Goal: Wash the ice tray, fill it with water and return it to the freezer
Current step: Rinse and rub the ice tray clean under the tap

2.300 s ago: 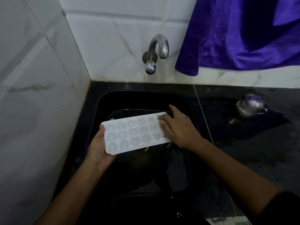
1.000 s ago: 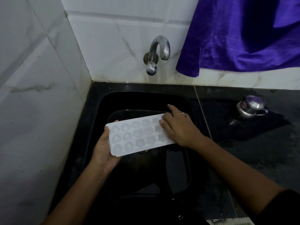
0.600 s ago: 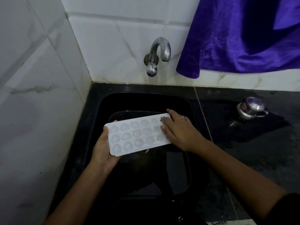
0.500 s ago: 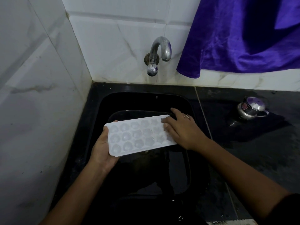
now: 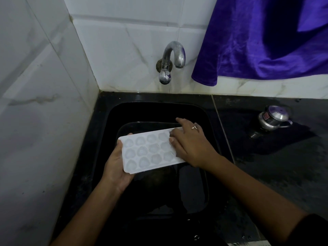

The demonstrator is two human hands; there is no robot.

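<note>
A white ice tray [image 5: 147, 151] with several rounded cells is held level over the black sink [image 5: 106, 125]. My left hand [image 5: 116, 166] grips the tray's left end from below, with a fingertip showing over its far edge. My right hand [image 5: 190, 144] lies on the tray's right end, fingers bent over the cells and a ring on one finger. The chrome tap [image 5: 171, 61] on the wall above is not running.
White tiled walls close the left and back sides. A purple cloth [image 5: 262, 41] hangs at the upper right. A small steel lidded pot [image 5: 272, 119] stands on the wet black counter [image 5: 284, 166] to the right of the sink.
My right hand has slid back and forth over the tray's right end and now covers more of it. The left hand keeps its hold; the tray has barely shifted.
</note>
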